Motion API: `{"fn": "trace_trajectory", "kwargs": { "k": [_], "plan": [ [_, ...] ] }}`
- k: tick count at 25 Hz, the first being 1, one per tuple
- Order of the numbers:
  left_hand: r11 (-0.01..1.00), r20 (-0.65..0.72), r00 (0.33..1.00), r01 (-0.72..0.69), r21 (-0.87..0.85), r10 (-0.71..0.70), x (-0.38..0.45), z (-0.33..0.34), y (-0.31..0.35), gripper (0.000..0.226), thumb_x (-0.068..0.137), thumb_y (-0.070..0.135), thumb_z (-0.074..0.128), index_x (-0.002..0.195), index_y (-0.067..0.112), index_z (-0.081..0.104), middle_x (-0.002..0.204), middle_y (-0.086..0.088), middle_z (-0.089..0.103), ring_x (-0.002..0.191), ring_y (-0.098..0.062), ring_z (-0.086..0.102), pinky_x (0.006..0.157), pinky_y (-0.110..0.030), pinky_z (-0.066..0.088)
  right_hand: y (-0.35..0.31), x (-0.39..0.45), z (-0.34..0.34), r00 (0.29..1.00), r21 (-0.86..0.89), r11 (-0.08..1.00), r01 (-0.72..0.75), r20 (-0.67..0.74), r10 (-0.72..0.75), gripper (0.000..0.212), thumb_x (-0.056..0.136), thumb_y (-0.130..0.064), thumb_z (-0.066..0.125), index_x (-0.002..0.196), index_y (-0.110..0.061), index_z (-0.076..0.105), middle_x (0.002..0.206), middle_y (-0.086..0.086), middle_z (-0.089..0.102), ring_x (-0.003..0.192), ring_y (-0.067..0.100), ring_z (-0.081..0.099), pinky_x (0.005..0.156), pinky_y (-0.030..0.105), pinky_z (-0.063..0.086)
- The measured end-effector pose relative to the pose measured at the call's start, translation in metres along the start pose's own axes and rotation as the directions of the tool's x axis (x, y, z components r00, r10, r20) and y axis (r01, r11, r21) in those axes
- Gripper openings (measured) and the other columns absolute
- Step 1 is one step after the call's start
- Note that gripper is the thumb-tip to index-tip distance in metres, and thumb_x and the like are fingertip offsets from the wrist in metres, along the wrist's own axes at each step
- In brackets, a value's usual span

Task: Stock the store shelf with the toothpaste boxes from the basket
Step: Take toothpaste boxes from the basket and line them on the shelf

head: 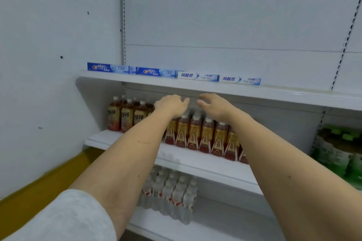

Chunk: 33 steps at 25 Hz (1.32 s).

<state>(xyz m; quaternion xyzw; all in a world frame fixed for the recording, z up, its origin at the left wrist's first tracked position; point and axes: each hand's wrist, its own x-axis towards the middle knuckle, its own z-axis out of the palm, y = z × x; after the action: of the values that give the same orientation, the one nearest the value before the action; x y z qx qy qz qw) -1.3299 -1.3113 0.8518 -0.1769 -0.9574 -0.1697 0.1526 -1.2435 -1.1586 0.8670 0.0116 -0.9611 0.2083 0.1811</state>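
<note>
— Where are the boxes (174, 73)?
— Four in a row on the top shelf (293, 94). Your left hand (171, 104) and right hand (213, 104) hang below, loosely curled, holding nothing.
— Handling?
— Probably light, stiff card; pinch the long sides.

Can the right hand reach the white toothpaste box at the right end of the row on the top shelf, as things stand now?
Probably yes. The right hand is open and holds nothing, just below the top shelf edge. The white toothpaste box lies near the front of the shelf, above and to the right of the hand, with nothing between them.
</note>
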Motion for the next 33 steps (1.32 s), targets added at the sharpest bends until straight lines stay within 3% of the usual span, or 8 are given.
{"fn": "trace_trajectory", "kwargs": {
  "k": [3,7,12,16,20,27,31,33],
  "plan": [
    [1.0,0.067,0.998,-0.007,-0.013,0.008,-0.024,0.021,-0.015,0.066,0.096,0.061,0.02,0.138,0.023,0.052,0.137,-0.005,0.057,0.122,-0.029,0.052,0.098,-0.046,0.044,-0.003,-0.018,0.026,0.998,-0.024,0.999,-0.044,0.036,0.044,0.052,0.1,-0.047,0.034,0.145,-0.022,0.042,0.152,0.003,0.039,0.138,0.024,0.038,0.112,0.04,0.032],
    [0.999,0.156,0.988,-0.003,-0.042,0.01,-0.06,0.057,-0.038,0.064,0.093,0.063,0.02,0.119,0.022,0.062,0.12,-0.007,0.065,0.109,-0.031,0.058,0.092,-0.045,0.048,-0.004,-0.047,0.075,0.991,-0.046,0.994,-0.102,0.088,0.105,0.058,0.096,-0.053,0.029,0.143,-0.022,0.045,0.149,0.006,0.043,0.135,0.029,0.041,0.109,0.046,0.035],
    [0.999,0.296,0.955,-0.008,-0.032,0.017,-0.113,0.117,-0.068,0.063,0.097,0.061,0.022,0.139,0.025,0.05,0.142,-0.004,0.053,0.128,-0.029,0.047,0.103,-0.044,0.039,0.007,-0.1,0.147,0.953,-0.079,0.966,-0.245,0.164,0.255,0.057,0.099,-0.05,0.027,0.148,-0.024,0.037,0.155,0.004,0.033,0.141,0.027,0.032,0.113,0.049,0.029],
    [1.0,0.42,0.907,-0.011,-0.004,0.011,-0.144,0.178,-0.096,0.073,0.093,0.067,0.017,0.144,0.024,0.046,0.149,-0.004,0.047,0.134,-0.031,0.044,0.107,-0.047,0.038,0.027,-0.136,0.205,0.911,-0.109,0.949,-0.295,0.267,0.314,0.057,0.099,-0.051,0.026,0.147,-0.023,0.038,0.155,0.006,0.034,0.138,0.03,0.036,0.112,0.048,0.032],
    [1.0,0.578,0.816,-0.001,-0.007,0.005,-0.173,0.24,-0.112,0.074,0.096,0.066,0.016,0.147,0.02,0.043,0.152,-0.008,0.041,0.135,-0.032,0.042,0.108,-0.045,0.037,0.06,-0.164,0.269,0.847,-0.128,0.936,-0.328,0.4,0.351,0.059,0.097,-0.053,0.024,0.146,-0.025,0.039,0.154,0.007,0.035,0.138,0.032,0.035,0.11,0.05,0.033],
    [0.989,0.736,0.661,0.121,0.091,-0.148,-0.218,0.376,-0.124,0.068,0.096,0.063,0.019,0.144,0.024,0.045,0.15,-0.005,0.045,0.133,-0.031,0.041,0.109,-0.047,0.034,0.143,-0.205,0.384,0.723,-0.112,0.923,-0.367,0.59,0.359,0.053,0.103,-0.045,0.026,0.149,-0.021,0.035,0.157,0.008,0.029,0.14,0.031,0.031,0.114,0.047,0.027],
    [0.98,0.809,0.568,0.191,0.049,-0.151,-0.249,0.464,-0.139,0.066,0.095,0.062,0.018,0.121,0.02,0.063,0.127,-0.011,0.062,0.109,-0.031,0.057,0.095,-0.046,0.046,0.188,-0.224,0.457,0.665,-0.025,0.933,-0.36,0.695,0.275,0.043,0.103,-0.038,0.031,0.131,-0.014,0.052,0.138,0.018,0.049,0.121,0.035,0.046,0.1,0.043,0.039],
    [0.966,0.847,0.498,0.249,0.066,-0.186,-0.266,0.513,-0.142,0.064,0.095,0.06,0.017,0.122,0.021,0.061,0.123,-0.013,0.063,0.104,-0.032,0.058,0.093,-0.046,0.047,0.216,-0.24,0.505,0.607,-0.01,0.929,-0.371,0.754,0.25,0.041,0.104,-0.036,0.031,0.13,-0.014,0.053,0.135,0.019,0.05,0.117,0.036,0.049,0.094,0.043,0.041]
  ]
}}
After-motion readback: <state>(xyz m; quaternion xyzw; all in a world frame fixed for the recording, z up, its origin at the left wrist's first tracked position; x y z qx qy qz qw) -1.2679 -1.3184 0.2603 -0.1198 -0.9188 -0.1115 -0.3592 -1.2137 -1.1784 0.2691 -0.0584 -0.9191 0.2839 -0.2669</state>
